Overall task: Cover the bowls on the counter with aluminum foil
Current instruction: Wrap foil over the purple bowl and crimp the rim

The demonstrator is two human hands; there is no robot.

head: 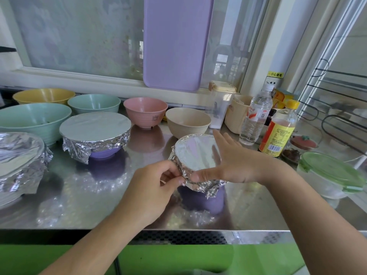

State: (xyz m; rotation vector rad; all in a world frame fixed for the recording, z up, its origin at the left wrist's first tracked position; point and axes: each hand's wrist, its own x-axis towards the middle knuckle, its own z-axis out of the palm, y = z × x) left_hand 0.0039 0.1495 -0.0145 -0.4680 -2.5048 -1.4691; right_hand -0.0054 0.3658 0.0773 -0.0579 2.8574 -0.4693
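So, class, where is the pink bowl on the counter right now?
In the head view, the pink bowl stands uncovered in the back row near the middle, between a green bowl on its left and a beige bowl on its right.

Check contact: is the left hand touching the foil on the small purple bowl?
Touching. The head view shows the left hand pinching the crumpled foil at the near rim of the small purple bowl, fingertips pressed into the folds with no gap.
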